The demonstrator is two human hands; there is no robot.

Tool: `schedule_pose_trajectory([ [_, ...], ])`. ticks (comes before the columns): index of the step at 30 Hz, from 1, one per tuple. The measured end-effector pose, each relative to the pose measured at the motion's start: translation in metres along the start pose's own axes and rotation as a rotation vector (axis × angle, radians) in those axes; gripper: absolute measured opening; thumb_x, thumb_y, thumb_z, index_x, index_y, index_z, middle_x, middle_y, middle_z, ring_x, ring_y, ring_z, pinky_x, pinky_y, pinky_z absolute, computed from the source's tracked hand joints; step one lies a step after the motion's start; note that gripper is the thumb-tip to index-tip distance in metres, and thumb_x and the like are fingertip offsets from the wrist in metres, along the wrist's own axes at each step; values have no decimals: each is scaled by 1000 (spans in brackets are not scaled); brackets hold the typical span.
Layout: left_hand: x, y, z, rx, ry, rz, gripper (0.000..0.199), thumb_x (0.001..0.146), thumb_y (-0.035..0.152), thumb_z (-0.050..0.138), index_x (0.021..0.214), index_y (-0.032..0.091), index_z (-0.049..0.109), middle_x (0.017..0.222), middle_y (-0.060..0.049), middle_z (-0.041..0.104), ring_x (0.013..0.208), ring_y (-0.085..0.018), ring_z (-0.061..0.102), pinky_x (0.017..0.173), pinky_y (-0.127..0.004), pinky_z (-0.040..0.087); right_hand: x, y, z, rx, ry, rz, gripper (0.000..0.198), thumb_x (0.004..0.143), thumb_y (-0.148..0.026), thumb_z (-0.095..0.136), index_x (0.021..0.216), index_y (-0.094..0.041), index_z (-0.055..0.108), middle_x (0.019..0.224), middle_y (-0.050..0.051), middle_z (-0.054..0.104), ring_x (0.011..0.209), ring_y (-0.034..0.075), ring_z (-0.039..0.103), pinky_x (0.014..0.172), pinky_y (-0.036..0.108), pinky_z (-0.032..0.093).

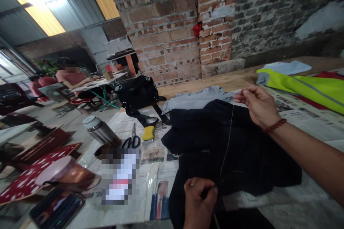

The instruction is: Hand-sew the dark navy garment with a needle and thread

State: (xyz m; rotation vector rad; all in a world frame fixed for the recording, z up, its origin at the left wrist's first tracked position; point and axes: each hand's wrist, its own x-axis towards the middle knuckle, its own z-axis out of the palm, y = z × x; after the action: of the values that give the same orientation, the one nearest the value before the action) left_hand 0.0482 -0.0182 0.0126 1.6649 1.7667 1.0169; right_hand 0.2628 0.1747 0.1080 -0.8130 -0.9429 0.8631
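Note:
Black cloth point(199, 128) lies spread over the newspaper-covered table in front of me. My right hand point(259, 105) is raised above its far right part, thumb and fingers pinched together on a pale thread point(228, 139). Any needle in that pinch is too small to make out. The thread slants down from these fingers toward the near part of the cloth. There my left hand point(200, 200) is closed, thumb against curled fingers, gripping a bit of the black cloth. Beyond it lies a folded grey cloth point(193, 100).
On the left stand a steel thermos point(100, 130), scissors point(131, 139), a yellow-handled tool point(148, 133), a copper-coloured pot point(77, 175) and a phone point(56, 209). A black bag point(138, 93) sits behind. Hi-vis yellow cloth point(309, 87) lies far right. Another person point(71, 77) sits at a distant table.

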Motion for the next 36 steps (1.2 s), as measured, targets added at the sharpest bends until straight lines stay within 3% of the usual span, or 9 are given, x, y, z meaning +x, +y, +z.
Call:
schedule_pose_trajectory([
  [2,0,2,-3,14,-44,-11,10,66,20,63,69,28,69,67,2,68,76,-20,60,83,-40,39,-20,3,3,-92,-144,34,11,69,-26,66,76,-19,60,60,-5,57,50,8,57,51,20,44],
  [4,1,4,-4,16,-72,-4,12,67,21,63,71,29,70,69,2,69,76,-20,61,86,-42,37,-46,7,5,-238,-416,83,10,64,-23,70,71,-19,65,53,-5,56,44,10,53,46,21,41],
  [6,1,4,-4,10,-74,9,11,67,21,63,69,29,70,69,1,69,74,-19,62,87,-42,37,-72,12,7,-536,-915,-11,8,74,-24,60,76,-24,68,65,-2,61,61,13,58,59,24,43],
  [7,1,5,-5,7,-71,14,11,67,21,63,68,28,70,68,1,69,74,-19,62,86,-42,38,-84,15,7,-665,-1091,-81,15,79,-22,53,82,-25,68,73,0,63,68,14,59,63,25,43],
  [8,2,6,-5,4,-69,16,11,67,20,63,67,28,71,67,1,69,74,-19,62,86,-41,38,-94,18,8,-787,-1228,-154,22,83,-20,46,86,-26,67,78,1,62,72,14,58,65,25,41],
  [10,2,9,-5,2,-61,9,12,66,19,63,66,28,71,67,1,69,73,-20,62,86,-41,39,-109,22,8,-956,-1368,-279,29,85,-16,39,88,-25,66,80,2,60,72,14,56,66,27,39],
  [15,2,14,-6,-8,-67,-13,14,65,16,63,65,27,70,68,1,69,74,-19,62,88,-43,37,-120,20,6,-1055,-1467,-407,25,80,-9,44,81,-24,64,78,2,58,78,16,50,70,29,33],
  [25,-1,12,-6,-23,-86,-33,11,69,17,62,67,26,69,70,1,68,79,-20,59,87,-42,35,-124,19,-4,-917,-1464,-214,24,84,-12,42,83,-24,63,79,0,58,81,13,50,74,28,35],
  [36,0,13,-7,-39,-123,-8,14,71,15,60,69,25,69,71,1,68,79,-19,58,90,-42,32,-131,23,-5,-805,-1464,-156,27,85,-10,41,85,-21,66,79,3,58,78,13,52,73,24,39],
])
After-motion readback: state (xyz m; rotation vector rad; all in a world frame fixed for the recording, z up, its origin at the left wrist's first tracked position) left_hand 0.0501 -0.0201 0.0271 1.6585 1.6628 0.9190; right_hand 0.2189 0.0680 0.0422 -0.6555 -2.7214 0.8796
